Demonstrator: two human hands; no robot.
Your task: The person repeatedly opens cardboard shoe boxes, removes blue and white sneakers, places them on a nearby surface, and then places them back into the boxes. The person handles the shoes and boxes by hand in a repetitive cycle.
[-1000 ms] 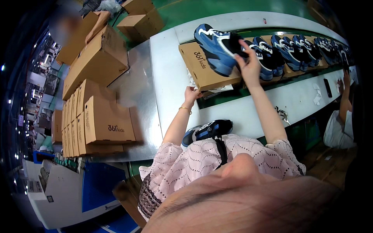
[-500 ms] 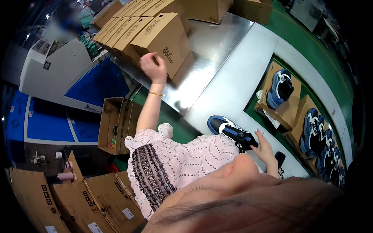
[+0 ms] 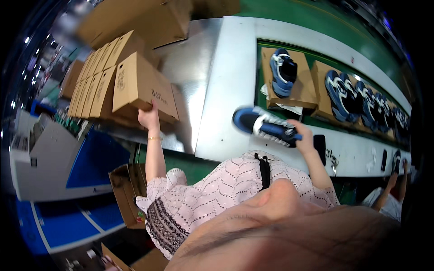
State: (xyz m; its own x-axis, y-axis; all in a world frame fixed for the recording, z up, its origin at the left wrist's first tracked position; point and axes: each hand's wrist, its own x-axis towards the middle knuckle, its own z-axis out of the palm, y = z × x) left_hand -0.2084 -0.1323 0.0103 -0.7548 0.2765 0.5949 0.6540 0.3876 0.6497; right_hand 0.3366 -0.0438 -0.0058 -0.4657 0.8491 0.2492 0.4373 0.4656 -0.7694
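Note:
My left hand [image 3: 149, 117] is closed on the lower edge of a brown cardboard shoebox [image 3: 147, 88], the front one of a row of like boxes. The shoebox stands tilted against the others on the metal tabletop. In my right hand [image 3: 304, 136] is a blue, black and white sneaker [image 3: 269, 126], gripped at the heel end. Its toe points left and is smeared by motion. The sneaker is over the white table edge; whether it touches the surface I cannot tell.
More shoeboxes [image 3: 92, 92] stand behind at the left, with a large carton [image 3: 135, 22] beyond. On the right, a sneaker [image 3: 282, 74] and several others sit on cardboard trays in a green channel. A dark phone-like object [image 3: 319, 149] lies near my right hand. Another person's hands [image 3: 402, 168] work far right.
My left hand has closed on the front shoebox's lower edge. My right hand, open beside the sneaker before, now grips it. The view has turned, shifting the scene.

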